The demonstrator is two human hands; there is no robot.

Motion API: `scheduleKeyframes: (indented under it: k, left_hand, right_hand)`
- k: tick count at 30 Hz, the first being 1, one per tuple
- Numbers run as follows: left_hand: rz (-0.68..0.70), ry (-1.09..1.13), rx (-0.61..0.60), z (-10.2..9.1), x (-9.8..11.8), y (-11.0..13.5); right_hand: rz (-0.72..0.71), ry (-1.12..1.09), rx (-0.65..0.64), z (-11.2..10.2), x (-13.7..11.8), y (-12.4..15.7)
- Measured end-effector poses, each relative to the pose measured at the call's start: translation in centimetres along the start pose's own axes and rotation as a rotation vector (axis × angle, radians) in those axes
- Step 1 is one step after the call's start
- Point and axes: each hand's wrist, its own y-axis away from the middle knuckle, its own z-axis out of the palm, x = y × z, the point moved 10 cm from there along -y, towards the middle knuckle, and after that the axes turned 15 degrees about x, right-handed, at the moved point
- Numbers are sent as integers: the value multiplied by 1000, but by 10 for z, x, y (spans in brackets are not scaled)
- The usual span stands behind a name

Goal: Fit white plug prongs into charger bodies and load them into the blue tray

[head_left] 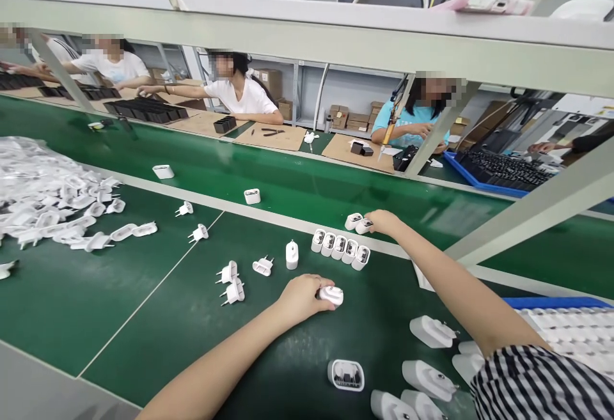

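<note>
My left hand (304,295) is closed around a white charger (332,296) just above the green bench. My right hand (381,222) reaches out to the bench's far rim, its fingers closed on a white charger housing (364,226). Beside that one is another open-ended housing (354,220). Nearer me, several housings (340,247) stand in a slanted row with their inner parts showing. One assembled charger (291,256) stands upright left of the row. A housing (347,375) with its open end towards me lies below my left hand.
Loose plug caps (233,292) with two pins lie left of my hand, near a big heap of caps (62,202). Finished chargers (429,378) and a filled blue-rimmed tray (566,330) are at right. Housings (252,196) sit on the green belt (211,167). A slanted post (537,209) rises at right. Co-workers sit opposite.
</note>
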Motion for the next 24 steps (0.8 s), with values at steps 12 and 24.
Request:
scheduleKeyframes:
  k: [12, 24]
  left_hand:
    - [49, 56, -13, -5, 1, 2]
    - [87, 30, -32, -1, 2, 5]
  right_hand:
    - [-127, 14, 5, -18, -18, 16]
    - [-157, 45, 40, -11, -44, 115]
